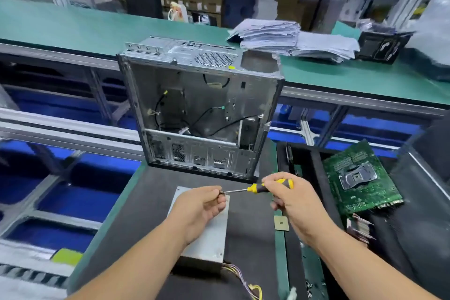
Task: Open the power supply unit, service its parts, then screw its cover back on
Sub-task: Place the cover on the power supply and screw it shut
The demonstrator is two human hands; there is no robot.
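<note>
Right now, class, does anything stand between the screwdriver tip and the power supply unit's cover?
Only the left hand: its fingertips pinch the tip of the screwdriver just above the power supply unit, whose cover lies beneath it. The right hand grips the handle. Nothing else visibly intervenes.

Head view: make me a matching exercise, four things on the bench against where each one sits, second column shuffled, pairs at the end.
Things:
1. screwdriver
2. circuit board
3. computer case
4. stack of papers

Places:
A. far green shelf, behind the case
B. handle in the right hand, tip at the left hand
C. leaning on the right of the bench
D. open, beyond the power supply unit

Pairs: 1-B, 2-C, 3-D, 4-A
</note>
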